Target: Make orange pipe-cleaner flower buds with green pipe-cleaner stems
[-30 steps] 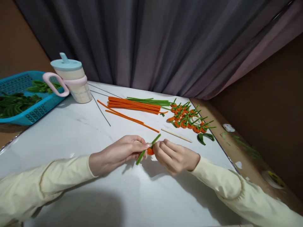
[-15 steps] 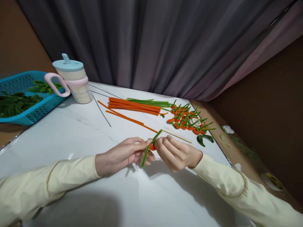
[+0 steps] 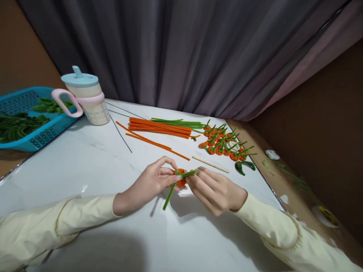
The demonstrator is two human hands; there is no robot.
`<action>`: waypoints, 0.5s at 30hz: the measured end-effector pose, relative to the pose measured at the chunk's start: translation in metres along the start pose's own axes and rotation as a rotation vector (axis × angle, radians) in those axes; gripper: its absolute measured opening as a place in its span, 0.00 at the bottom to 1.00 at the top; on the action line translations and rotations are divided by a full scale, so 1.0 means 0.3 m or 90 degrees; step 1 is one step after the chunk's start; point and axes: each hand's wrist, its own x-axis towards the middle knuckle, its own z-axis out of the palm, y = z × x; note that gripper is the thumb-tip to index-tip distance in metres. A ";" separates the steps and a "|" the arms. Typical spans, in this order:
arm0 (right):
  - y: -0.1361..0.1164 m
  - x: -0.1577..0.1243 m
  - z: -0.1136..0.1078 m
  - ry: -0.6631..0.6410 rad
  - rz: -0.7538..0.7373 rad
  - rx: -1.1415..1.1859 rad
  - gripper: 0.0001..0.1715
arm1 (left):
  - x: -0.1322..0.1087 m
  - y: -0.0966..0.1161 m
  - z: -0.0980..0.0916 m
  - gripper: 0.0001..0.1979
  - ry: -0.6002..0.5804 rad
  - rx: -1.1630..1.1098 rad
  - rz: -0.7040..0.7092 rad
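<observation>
My left hand (image 3: pixel 154 179) pinches a small round orange pipe-cleaner fruit (image 3: pixel 181 182) between thumb and fingers, above the near part of the table. A green pipe cleaner (image 3: pixel 169 196) crosses the top of the fruit; one end points down toward me and the other runs right. The fingers of my right hand (image 3: pixel 217 189) are closed at that right end, against the side of the fruit. Just beyond the hands lie a thin wooden stick (image 3: pixel 210 164) and loose orange pipe cleaners (image 3: pixel 150 142).
Behind lie an orange pipe-cleaner bundle (image 3: pixel 159 126) and green pipe cleaners (image 3: pixel 181 123). Several finished orange fruits with green stems (image 3: pixel 218 141) surround a white ring (image 3: pixel 232 146); dark green leaves (image 3: pixel 240 168) lie nearby. At left stand a lidded cup (image 3: pixel 96 109) and blue basket (image 3: pixel 36 141).
The fruit has turned so more of its orange shows. The green pipe cleaner's upper end has swung down to the right, into my right fingers. My left index finger has arched up.
</observation>
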 end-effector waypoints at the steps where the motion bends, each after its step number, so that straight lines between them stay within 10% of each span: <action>1: 0.002 -0.001 0.000 0.001 -0.002 0.009 0.11 | -0.001 0.001 0.002 0.16 0.002 0.008 -0.003; 8: -0.001 0.007 0.007 0.026 0.062 0.078 0.14 | -0.011 0.001 0.009 0.11 0.043 0.041 0.051; 15: -0.065 0.017 0.007 0.052 0.372 0.210 0.14 | -0.018 -0.015 0.016 0.06 0.072 0.122 0.140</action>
